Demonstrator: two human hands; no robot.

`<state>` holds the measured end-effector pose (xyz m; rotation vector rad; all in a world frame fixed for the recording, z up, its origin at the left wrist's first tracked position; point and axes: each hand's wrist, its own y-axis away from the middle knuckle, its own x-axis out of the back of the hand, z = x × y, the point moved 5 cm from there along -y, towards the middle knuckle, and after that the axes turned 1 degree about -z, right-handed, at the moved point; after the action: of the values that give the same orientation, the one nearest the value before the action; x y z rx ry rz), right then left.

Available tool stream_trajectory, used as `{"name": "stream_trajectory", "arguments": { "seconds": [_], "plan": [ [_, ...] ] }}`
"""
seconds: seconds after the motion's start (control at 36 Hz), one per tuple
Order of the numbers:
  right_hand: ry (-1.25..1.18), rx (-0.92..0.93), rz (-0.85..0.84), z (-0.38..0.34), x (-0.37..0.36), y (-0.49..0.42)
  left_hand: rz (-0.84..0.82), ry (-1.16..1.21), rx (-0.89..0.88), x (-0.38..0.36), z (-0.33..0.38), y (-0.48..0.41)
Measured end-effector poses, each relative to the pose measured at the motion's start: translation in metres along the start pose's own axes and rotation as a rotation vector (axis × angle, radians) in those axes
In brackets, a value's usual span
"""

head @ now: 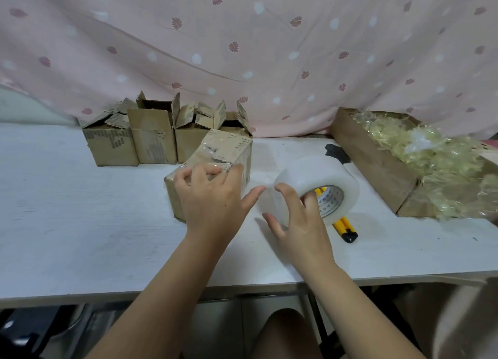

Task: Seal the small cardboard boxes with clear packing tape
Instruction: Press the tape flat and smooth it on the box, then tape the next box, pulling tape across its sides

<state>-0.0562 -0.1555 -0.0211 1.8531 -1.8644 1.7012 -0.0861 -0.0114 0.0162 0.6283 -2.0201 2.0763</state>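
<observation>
A small cardboard box [223, 148] lies on its side in the middle of the white table [80, 223], with clear tape over its top face. My left hand [213, 197] rests on its near end, fingers spread across the taped face. A thick roll of clear packing tape [320, 178] stands on edge just right of the box. My right hand [299, 218] grips the roll, one finger hooked into its core and the others around its rim. A thin stretch of clear tape seems to run from the roll to the box.
Several open small boxes [153, 137] stand in a row at the back left. A yellow utility knife [346, 228] lies under the roll. A long cardboard tray [372, 159] of crumpled clear wrap sits at the right. A pink curtain [242, 48] hangs behind.
</observation>
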Motion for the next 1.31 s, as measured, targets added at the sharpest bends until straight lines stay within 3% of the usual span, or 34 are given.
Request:
{"name": "stream_trajectory", "arguments": {
  "seconds": [0.31, 0.47, 0.72, 0.94, 1.08, 1.22, 1.31],
  "plan": [
    [-0.021, -0.002, 0.082, -0.007, -0.012, -0.006, -0.067, 0.011, 0.026, 0.007, -0.001, -0.001],
    [-0.021, -0.085, 0.074, -0.004, -0.012, -0.007, -0.135, -0.010, -0.077, 0.013, -0.004, 0.007],
    [-0.034, -0.055, 0.182, -0.006, -0.005, -0.007, -0.044, 0.214, -0.026, 0.026, -0.024, 0.014],
    [-0.070, -0.097, 0.191, 0.002, -0.006, -0.005, -0.153, 0.606, 0.541, 0.030, -0.078, 0.013],
    [-0.110, -0.105, 0.176, 0.002, -0.007, -0.004, -0.154, 0.669, 0.769, 0.024, -0.113, 0.017],
    [-0.138, -0.132, 0.150, 0.004, -0.009, -0.004, -0.194, 0.879, 1.052, 0.004, -0.133, 0.040],
    [-0.163, -0.152, 0.130, 0.009, -0.009, -0.004, -0.204, 0.885, 1.085, -0.001, -0.130, 0.046]
  ]
}}
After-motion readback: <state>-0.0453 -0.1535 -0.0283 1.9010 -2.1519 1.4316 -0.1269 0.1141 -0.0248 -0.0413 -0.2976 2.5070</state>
